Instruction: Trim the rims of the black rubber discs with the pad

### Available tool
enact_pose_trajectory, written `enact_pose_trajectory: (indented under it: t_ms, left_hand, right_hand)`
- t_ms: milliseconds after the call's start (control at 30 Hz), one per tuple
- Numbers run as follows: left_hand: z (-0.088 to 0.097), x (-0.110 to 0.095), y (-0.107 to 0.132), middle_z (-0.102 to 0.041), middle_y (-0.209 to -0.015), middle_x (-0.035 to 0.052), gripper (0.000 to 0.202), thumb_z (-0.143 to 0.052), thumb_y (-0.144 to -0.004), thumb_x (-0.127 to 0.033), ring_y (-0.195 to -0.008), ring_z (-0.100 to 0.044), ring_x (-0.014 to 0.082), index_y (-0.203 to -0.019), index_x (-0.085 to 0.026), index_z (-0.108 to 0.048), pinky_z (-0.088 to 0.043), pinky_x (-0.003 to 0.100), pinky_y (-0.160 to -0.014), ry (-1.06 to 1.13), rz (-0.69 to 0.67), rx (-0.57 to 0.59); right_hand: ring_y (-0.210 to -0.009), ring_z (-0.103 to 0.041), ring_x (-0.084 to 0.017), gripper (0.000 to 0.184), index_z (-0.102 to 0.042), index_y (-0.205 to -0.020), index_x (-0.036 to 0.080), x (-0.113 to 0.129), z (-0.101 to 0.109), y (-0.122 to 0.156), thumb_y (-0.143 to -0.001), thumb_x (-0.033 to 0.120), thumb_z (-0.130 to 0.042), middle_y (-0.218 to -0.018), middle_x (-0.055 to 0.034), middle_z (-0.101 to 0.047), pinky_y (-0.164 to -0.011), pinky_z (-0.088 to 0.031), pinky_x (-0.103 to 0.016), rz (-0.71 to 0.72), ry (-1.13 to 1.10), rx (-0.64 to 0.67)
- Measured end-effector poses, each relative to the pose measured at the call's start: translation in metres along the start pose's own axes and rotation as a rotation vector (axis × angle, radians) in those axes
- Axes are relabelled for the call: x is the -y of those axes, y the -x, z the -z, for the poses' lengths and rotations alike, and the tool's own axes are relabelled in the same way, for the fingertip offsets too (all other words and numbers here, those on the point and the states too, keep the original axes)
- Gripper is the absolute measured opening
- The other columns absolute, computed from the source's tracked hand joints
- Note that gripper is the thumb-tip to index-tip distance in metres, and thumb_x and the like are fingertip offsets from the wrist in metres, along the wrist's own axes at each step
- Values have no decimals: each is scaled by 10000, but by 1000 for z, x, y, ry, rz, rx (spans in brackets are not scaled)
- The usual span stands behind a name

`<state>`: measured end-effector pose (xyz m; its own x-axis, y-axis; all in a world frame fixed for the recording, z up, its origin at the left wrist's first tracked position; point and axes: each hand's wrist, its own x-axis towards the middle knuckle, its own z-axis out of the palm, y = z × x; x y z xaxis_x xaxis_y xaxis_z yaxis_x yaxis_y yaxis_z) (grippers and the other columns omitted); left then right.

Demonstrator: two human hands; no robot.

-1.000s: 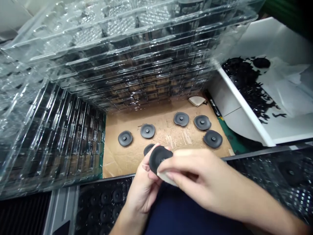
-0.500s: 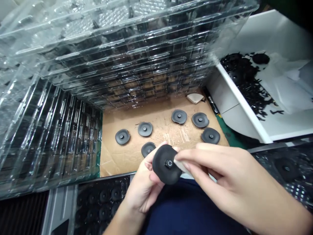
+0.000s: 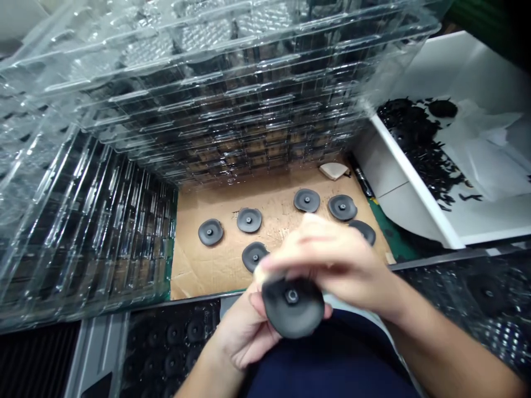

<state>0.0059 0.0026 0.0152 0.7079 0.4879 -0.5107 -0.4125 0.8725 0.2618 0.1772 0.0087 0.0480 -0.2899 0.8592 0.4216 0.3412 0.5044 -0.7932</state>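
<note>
My left hand (image 3: pixel 244 331) holds a black rounded disc (image 3: pixel 294 318) by its edge, its face with the raised central hub turned up toward me. My right hand (image 3: pixel 332 254), smeared by motion, reaches over the disc's far edge. At its fingertips shows a small pale folded piece (image 3: pixel 261 275), like cloth or paper, against the disc's upper left rim. Beyond my hands, several similar discs lie apart on a cardboard sheet (image 3: pixel 199 271), among them one disc (image 3: pixel 254 256) close to my fingers. My right hand partly covers another disc (image 3: pixel 363 231).
Stacked clear plastic trays (image 3: pixel 249 99) rise at the back and left. To the right stands a white bin (image 3: pixel 418 182) with small black parts (image 3: pixel 415 130). A folded white piece (image 3: pixel 334 170) and a dark pen-like tool (image 3: pixel 362 176) lie near it. A tray of discs (image 3: pixel 172 342) sits at lower left.
My right hand has swung left and over the disc, taking the pale piece from its right edge to its upper left rim. The held disc has moved slightly down and tilted.
</note>
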Motion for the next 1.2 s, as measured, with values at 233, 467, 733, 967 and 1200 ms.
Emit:
enact_pose_trajectory:
  t_ms: [233,467,733,967,1200]
  left_hand:
    - [5,-14,9,-722,-1109,73,483,-794,-628,-348,-997,-686,259,-1074,-194,-689,-576,262,-794,34,6,74]
    - [10,-18,4,-704,-1122,130,708,-793,-631,-351,-1012,-675,283,-1267,-166,-544,-568,299,-826,59,-44,-46]
    - [15,-14,-3,-678,-1185,134,895,-775,-673,-309,-1137,-609,287,-1433,-214,-311,-515,333,-946,123,-87,-145]
    - [7,-12,-8,-735,-1021,158,724,-678,-779,-198,-1018,-673,305,-1407,-96,-331,-581,334,-845,286,-177,-288]
    - [8,-5,-15,-737,-1013,87,611,-770,-695,-233,-1004,-679,237,-1260,-175,-545,-556,295,-868,112,-258,-306]
  right_hand:
    - [-872,-679,-197,228,-720,-982,233,-57,-8,41,-886,330,-537,-962,-37,-728,-731,-561,-300,-614,115,-131]
    - [-1025,-605,-268,368,-590,-1236,180,-90,-68,99,-907,281,-459,-1188,-168,-563,-865,-521,-461,-624,386,-246]
    - [-1031,-598,-284,318,-660,-1128,187,-107,-61,88,-894,324,-493,-1168,-154,-588,-864,-523,-446,-535,442,-211]
    - [-782,-668,-171,289,-681,-1052,192,-88,-62,75,-936,307,-443,-938,-73,-708,-718,-552,-287,-520,301,-193]
    - [-952,-660,-187,228,-657,-1048,201,-36,-37,41,-925,277,-480,-1048,-51,-710,-788,-531,-296,-520,234,-276]
